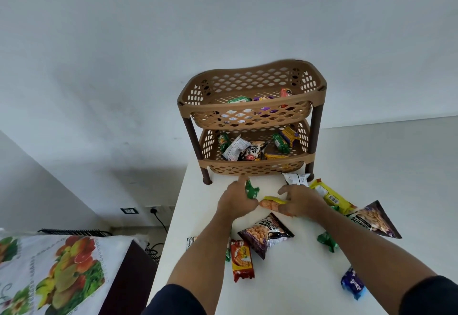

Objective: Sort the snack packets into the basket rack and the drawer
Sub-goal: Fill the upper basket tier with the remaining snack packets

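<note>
Before the rack — left hand (235,202) grips green packet (251,189); right hand (301,203) grips orange packet (271,204)

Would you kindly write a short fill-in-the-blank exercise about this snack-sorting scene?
1. The tan plastic basket rack has ___ tiers.
2. The left hand holds a crinkled ___ packet.
3. The right hand grips an orange-and-___ packet.
4. The purple salted-peanuts pouch lies on the ___ white table.

Missing words: two; green; yellow; plain
</note>
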The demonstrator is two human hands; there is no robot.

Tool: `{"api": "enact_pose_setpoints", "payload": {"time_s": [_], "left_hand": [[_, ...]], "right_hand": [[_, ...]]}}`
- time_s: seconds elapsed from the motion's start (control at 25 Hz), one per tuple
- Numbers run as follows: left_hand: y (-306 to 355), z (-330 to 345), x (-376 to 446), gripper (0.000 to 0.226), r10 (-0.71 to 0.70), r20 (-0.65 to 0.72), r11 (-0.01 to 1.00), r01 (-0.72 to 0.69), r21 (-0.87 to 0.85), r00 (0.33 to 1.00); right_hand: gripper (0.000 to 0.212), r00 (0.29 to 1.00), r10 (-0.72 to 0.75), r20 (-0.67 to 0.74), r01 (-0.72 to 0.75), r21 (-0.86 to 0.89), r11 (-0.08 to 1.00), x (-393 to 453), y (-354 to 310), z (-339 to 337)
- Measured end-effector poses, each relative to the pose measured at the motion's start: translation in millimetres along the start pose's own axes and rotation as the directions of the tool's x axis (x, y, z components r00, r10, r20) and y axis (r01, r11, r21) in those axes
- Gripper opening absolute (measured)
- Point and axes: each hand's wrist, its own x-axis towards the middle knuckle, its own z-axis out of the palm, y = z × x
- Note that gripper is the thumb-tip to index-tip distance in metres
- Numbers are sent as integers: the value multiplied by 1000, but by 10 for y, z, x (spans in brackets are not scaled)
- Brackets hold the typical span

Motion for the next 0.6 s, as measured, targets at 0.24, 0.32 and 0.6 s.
{"api": "enact_pose_setpoints", "payload": {"time_s": [0.24,0.32,0.6], "left_hand": [[460,-374,4,69,272,-572,944,-329,3,774],[663,-550,15,68,382,-678,895,-433,104,628],[1206,-1489,342,72,241,-793,895,-445,-41,559]], "right_hand": [[33,986,-45,-160,149,731,666,-30,-5,-348],[35,968,-98,-233,247,787,566,-68,-83,-503],[37,872,-157,-464,490,822,291,-101,-457,-1163]]}}
